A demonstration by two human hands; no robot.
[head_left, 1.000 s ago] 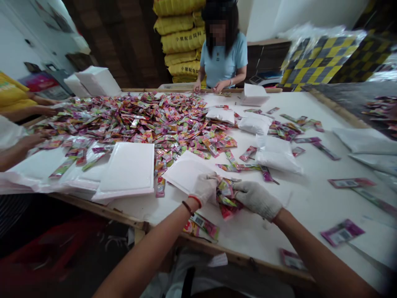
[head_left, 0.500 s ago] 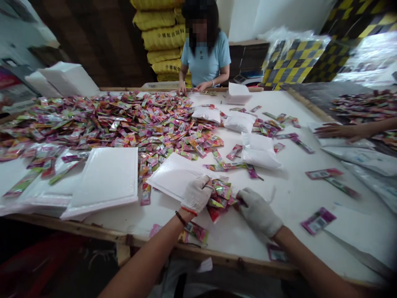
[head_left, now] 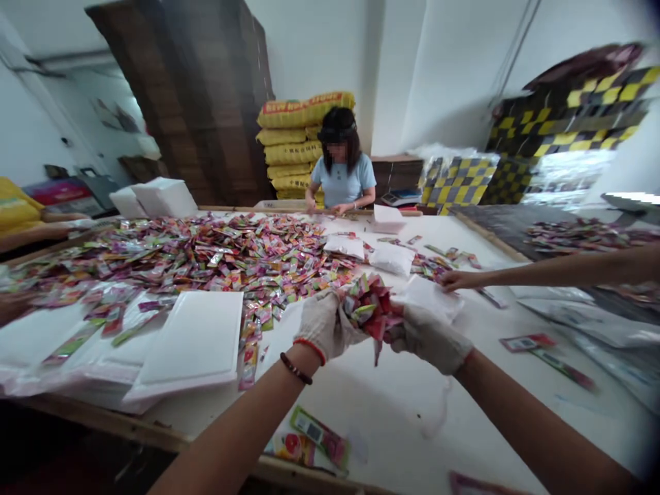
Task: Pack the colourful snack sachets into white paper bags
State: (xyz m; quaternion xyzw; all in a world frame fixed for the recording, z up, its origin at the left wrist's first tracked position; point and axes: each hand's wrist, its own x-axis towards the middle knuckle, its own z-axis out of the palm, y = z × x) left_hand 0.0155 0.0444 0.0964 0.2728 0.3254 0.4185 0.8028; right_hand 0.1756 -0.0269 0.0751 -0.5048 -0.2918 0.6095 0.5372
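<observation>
A bunch of small colourful packets (head_left: 368,306) is held up between my two gloved hands, above the white table (head_left: 381,412). My left hand (head_left: 324,323) grips it from the left, with a white envelope (head_left: 283,330) under or behind the fingers. On the right side, my right hand (head_left: 430,337) has its fingers closed on the same bunch. Several loose packets (head_left: 320,436) lie near the front edge. Beyond my hands spreads a large heap of packets (head_left: 206,254). White envelopes (head_left: 193,337) are stacked on the left.
Filled white pouches (head_left: 392,260) lie past my hands. Another person's hand (head_left: 458,280) reaches in from the right to a pouch. A person in light blue (head_left: 343,182) works at the far edge. More people's arms show at the left.
The view has tilted up. The packets have been lifted off the table and both hands are now on them. The other person's hand at right has moved left onto a pouch.
</observation>
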